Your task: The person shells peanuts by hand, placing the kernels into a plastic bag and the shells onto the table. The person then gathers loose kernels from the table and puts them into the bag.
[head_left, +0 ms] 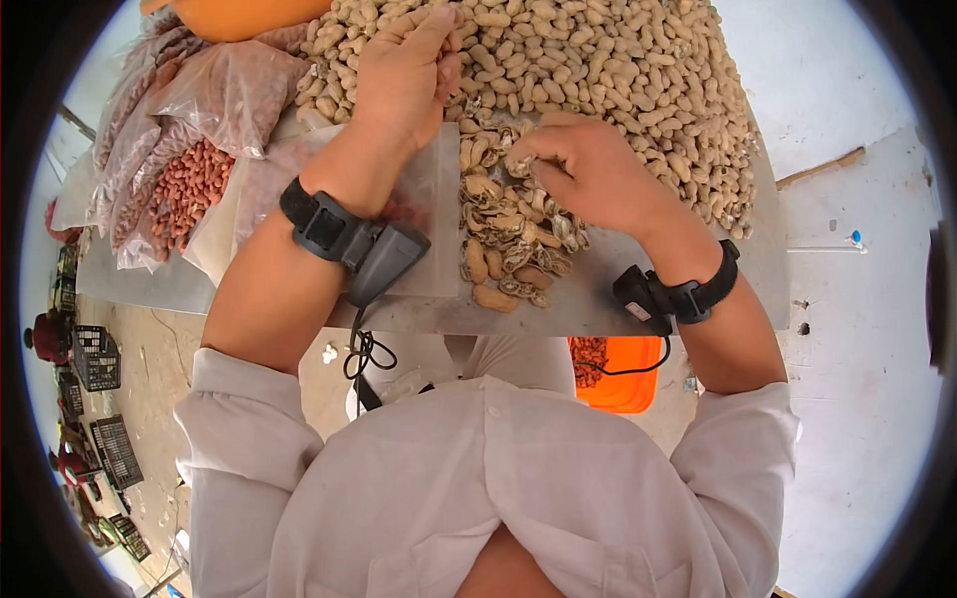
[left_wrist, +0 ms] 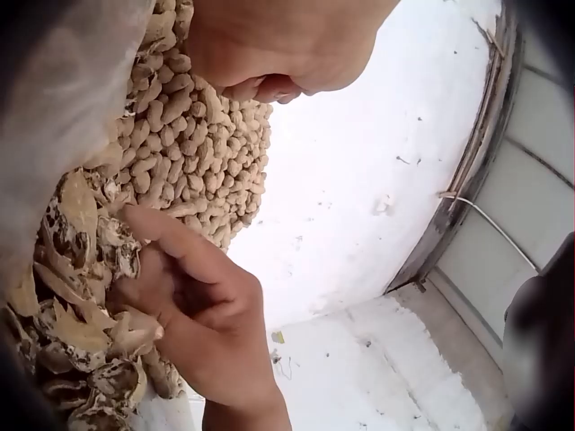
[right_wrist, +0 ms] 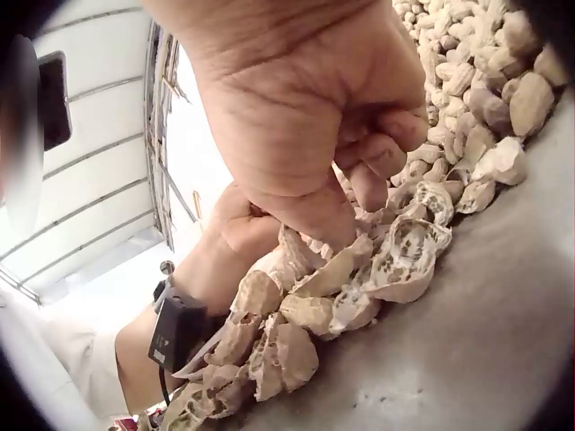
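Note:
At the near edge of a big peanut pile (head_left: pixel 598 60), my left hand (head_left: pixel 407 75) has its fingers curled inward. The left wrist view shows this left hand (left_wrist: pixel 283 40) raised at the top, and I cannot tell what its fingers enclose. My right hand (head_left: pixel 598 171) reaches palm down over a heap of broken peanut shells (head_left: pixel 513 229). Its bent fingers point left, tips right at the shells. From the right wrist, the right hand (right_wrist: pixel 305 117) overlaps the cracked shells (right_wrist: pixel 305 314), the remaining fingers bent toward the palm.
Clear bags of red peanut kernels (head_left: pixel 189 189) lie at the left, below an orange bowl (head_left: pixel 239 15). A plastic sheet (head_left: pixel 444 249) lies under my left forearm on the metal table (head_left: pixel 598 309). Below the table's edge stands an orange basin (head_left: pixel 628 379) holding reddish pieces.

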{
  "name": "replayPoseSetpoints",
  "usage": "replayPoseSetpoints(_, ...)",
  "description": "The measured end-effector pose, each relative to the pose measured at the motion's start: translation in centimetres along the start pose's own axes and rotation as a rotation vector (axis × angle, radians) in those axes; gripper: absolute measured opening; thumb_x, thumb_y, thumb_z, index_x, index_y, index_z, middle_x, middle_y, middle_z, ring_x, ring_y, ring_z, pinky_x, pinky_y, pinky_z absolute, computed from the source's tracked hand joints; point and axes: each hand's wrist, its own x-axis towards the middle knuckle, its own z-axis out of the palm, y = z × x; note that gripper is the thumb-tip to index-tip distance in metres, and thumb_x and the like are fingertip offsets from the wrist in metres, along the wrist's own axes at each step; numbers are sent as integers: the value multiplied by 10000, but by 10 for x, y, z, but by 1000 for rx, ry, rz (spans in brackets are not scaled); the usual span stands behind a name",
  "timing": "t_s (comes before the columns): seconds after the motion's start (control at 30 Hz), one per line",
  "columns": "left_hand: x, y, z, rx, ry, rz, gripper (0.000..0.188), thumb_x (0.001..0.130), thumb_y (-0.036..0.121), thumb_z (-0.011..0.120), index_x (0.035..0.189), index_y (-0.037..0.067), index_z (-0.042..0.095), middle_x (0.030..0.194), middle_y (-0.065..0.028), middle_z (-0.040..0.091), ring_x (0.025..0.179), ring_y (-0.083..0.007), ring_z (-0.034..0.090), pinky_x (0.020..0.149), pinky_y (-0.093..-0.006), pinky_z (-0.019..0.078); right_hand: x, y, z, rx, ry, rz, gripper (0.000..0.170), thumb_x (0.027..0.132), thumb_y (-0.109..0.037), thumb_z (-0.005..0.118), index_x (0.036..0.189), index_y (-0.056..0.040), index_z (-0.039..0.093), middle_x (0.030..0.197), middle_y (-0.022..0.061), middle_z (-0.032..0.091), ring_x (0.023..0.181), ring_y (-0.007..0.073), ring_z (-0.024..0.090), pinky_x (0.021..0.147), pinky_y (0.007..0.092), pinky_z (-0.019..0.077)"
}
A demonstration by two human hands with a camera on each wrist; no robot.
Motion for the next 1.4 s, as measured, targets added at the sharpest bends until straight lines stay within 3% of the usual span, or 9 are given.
replayPoseSetpoints(0.3,9,-7,-3,-103,-11,19,154,893,167,539,926,21,575,683,-1,479,525,-80,382,465,-213,287,31,-9,5,-145,-330,-8,105,690,-89,630,789,-58,641,791,103,574,779,295,568,681,378,460)
replayPoseSetpoints(0.47,6,5,7,-67,-16,-25,197,936,200,436,799,90,526,654,14,467,532,-79,411,470,-208,339,43,-13,9,-216,-521,99,113,664,-130,648,691,-26,611,725,142,573,746,325,569,666,410,458)
replayPoseSetpoints(0.67,5,11,8,-95,39,-27,228,932,179,441,718,107,471,605,17,442,494,-83,387,459,-214,331,49,-24,8,-283,-502,55,110,675,-85,608,719,15,624,732,185,610,746,348,607,656,418,499)
replayPoseSetpoints(0.77,7,13,4,-96,-15,23,229,928,190,452,715,110,469,605,11,445,490,-95,391,458,-221,335,45,-14,7,-215,-247,24,72,686,-58,571,701,-1,614,692,137,604,640,284,598,576,370,484)
replayPoseSetpoints(0.87,14,8,-3,-131,11,33,144,908,180,505,866,46,536,652,1,466,514,-92,389,458,-218,306,42,-18,-10,1030,31,525,64,725,-46,536,710,0,578,648,85,549,510,199,493,486,314,423)
replayPoseSetpoints(0.97,11,9,6,-101,10,79,183,899,185,530,940,12,570,676,-4,481,525,-91,395,455,-209,298,45,-25,4,1870,551,655,83,784,-72,523,774,9,537,639,50,485,484,133,378,445,271,352)
replayPoseSetpoints(1.1,-4,12,27,99,-112,183,206,899,208,534,933,9,571,667,-2,486,507,-83,398,440,-195,300,63,-50,10,2140,1036,737,214,875,-181,488,914,29,499,782,82,493,692,158,447,638,280,421)
replayPoseSetpoints(1.27,-19,4,38,719,-167,534,180,870,180,582,894,12,642,654,13,563,572,-30,469,496,-160,377,67,-66,23,2331,1025,583,313,935,-270,398,937,20,513,854,59,488,804,160,451,753,276,421)
replayPoseSetpoints(1.4,-24,10,44,806,-355,517,257,839,258,606,810,4,635,607,-46,556,580,-120,541,546,-247,448,63,-68,27,2309,987,357,392,961,-314,307,1043,21,493,978,65,528,904,173,516,827,315,451)
